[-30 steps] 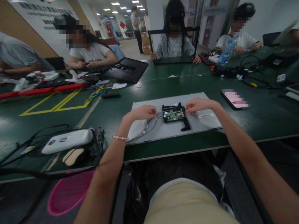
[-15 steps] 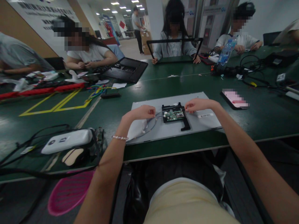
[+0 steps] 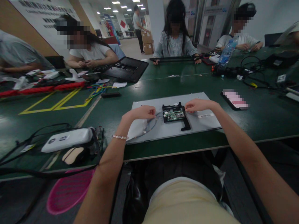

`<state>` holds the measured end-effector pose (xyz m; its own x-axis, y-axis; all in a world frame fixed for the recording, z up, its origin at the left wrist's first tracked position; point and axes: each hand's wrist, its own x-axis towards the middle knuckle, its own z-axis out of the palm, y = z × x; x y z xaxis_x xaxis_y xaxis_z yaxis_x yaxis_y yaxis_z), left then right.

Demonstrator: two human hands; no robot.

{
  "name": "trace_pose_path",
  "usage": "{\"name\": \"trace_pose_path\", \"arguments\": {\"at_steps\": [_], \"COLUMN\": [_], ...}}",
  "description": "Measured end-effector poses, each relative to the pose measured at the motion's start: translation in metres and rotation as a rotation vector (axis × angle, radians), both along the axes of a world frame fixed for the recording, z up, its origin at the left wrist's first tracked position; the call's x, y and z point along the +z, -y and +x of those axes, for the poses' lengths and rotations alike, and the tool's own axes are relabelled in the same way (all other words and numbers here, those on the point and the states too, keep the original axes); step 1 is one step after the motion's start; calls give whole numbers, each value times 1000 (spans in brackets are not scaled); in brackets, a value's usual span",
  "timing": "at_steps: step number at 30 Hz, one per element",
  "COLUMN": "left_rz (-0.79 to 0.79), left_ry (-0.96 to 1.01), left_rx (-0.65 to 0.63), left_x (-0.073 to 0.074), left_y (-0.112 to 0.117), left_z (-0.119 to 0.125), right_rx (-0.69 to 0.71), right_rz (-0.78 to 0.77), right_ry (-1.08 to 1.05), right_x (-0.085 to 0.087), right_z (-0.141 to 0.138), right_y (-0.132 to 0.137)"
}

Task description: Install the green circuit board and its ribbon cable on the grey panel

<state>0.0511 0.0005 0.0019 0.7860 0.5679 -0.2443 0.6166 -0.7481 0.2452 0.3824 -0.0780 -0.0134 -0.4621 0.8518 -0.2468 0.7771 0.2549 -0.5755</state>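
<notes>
A grey display panel (image 3: 201, 124) lies face down on the green table. A small green circuit board in a black bracket (image 3: 174, 114) sits on its middle. My left hand (image 3: 140, 112) is closed in a pinch just left of the board, on the thin cable (image 3: 151, 123) that loops over the panel. My right hand (image 3: 196, 105) is closed at the bracket's upper right corner; what its fingertips pinch is too small to name.
A phone (image 3: 234, 99) lies to the right of the panel. A white device (image 3: 66, 140) with black cables sits at the left front. Red strips (image 3: 46, 88) and coloured wires (image 3: 98, 90) lie at the far left. Several other people work across the table; a water bottle (image 3: 225, 51) stands far right.
My hands have stayed put. The person opposite has lowered the black frame from upright to flat on the table.
</notes>
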Motion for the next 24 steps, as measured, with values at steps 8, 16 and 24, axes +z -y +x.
{"name": "trace_pose_path", "arguments": {"at_steps": [8, 16, 24], "left_rz": [54, 61, 93], "left_ry": [18, 22, 34], "left_rx": [-8, -7, 25], "left_x": [-9, -10, -10], "left_y": [-3, -5, -3], "left_z": [0, 1, 5], "right_rx": [12, 9, -11], "right_rz": [-4, 1, -14], "right_ry": [-7, 1, 21], "right_x": [-1, 0, 3], "right_z": [0, 0, -1], "right_y": [-1, 0, 1]}}
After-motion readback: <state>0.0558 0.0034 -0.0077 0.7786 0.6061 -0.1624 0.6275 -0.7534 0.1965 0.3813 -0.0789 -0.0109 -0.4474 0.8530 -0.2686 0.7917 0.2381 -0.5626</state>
